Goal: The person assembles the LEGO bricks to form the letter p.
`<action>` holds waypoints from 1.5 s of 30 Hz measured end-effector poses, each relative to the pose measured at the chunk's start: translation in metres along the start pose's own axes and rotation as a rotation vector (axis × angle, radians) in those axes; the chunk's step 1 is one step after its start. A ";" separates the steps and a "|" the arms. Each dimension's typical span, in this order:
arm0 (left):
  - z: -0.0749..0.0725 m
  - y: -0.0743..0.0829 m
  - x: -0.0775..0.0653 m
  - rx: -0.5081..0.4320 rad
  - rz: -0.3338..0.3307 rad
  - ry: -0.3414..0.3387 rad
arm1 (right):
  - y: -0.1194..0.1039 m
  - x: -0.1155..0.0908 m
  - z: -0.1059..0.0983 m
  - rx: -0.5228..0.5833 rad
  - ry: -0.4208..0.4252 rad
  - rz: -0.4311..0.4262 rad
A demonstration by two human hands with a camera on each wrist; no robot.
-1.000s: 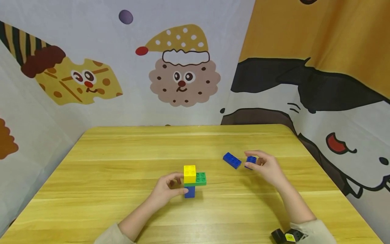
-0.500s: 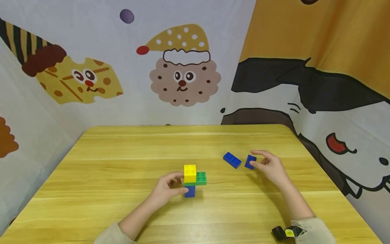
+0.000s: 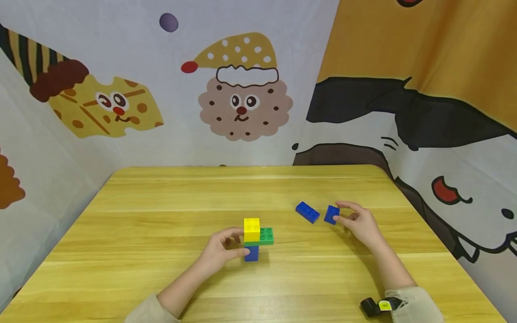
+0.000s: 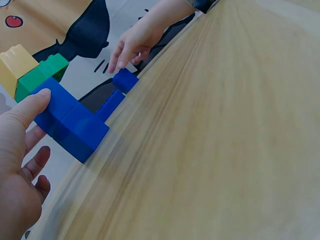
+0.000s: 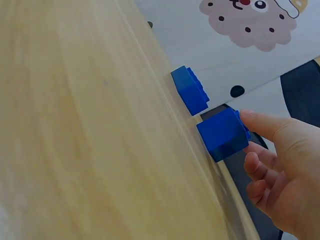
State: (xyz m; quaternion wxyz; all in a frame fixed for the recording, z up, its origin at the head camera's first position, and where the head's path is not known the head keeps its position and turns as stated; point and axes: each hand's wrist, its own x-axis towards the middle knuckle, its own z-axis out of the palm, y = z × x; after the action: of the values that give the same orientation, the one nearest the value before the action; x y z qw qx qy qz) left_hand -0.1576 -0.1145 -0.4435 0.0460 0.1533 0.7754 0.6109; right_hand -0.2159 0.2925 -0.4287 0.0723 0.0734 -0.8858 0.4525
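On the left, the tabletop [image 3: 101, 278] is slanting away to a rounded far corner, and a broad stretch of wood is lying between that edge and the left hand [image 3: 220, 251]. The far edge is running along the patterned cloth [image 3: 173, 148], well behind the stack [image 3: 253, 242]. Wood is opening between the stack and the long block [image 3: 308, 212], and more is spreading on the near side. The right edge is sloping down well apart from the right hand [image 3: 361, 226].

The left hand is pinching the stack low down, its thumb lying on a blue face. The stack is standing upright near the middle of the table. Its yellow block [image 3: 251, 229] is sitting on the left part of a green block [image 3: 266, 236], whose four studs are showing to the right. Two blue blocks [image 4: 72, 120] are bearing these, a seam marking them off in the left wrist view.

Farther right and back, the long block, blue, is lying slantwise, studs up. The short block [image 3: 332, 214], also blue, is resting just beside it. The right hand is spreading thumb and forefinger at its right side; contact is impossible to tell. A black gadget [image 3: 370, 307] is poking from the right sleeve [image 3: 418, 307].
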 end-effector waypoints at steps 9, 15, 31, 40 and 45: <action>0.001 0.000 0.000 -0.009 0.003 -0.003 | 0.006 -0.001 0.000 0.033 -0.014 0.037; 0.000 0.000 0.001 0.001 0.010 -0.006 | 0.008 -0.002 0.002 0.050 -0.017 0.049; 0.001 0.000 -0.001 -0.019 0.003 -0.004 | 0.012 -0.002 0.005 0.055 -0.012 0.063; 0.000 -0.001 0.001 0.012 0.022 -0.003 | 0.003 -0.001 0.005 0.045 0.031 0.042; 0.000 -0.001 0.000 0.032 0.022 0.001 | -0.006 0.000 0.007 0.018 0.078 0.020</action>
State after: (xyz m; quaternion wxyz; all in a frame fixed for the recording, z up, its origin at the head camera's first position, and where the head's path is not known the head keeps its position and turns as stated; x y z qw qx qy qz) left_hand -0.1581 -0.1145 -0.4448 0.0366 0.1621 0.7832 0.5991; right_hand -0.2150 0.2834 -0.4277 0.1014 0.0475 -0.8788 0.4638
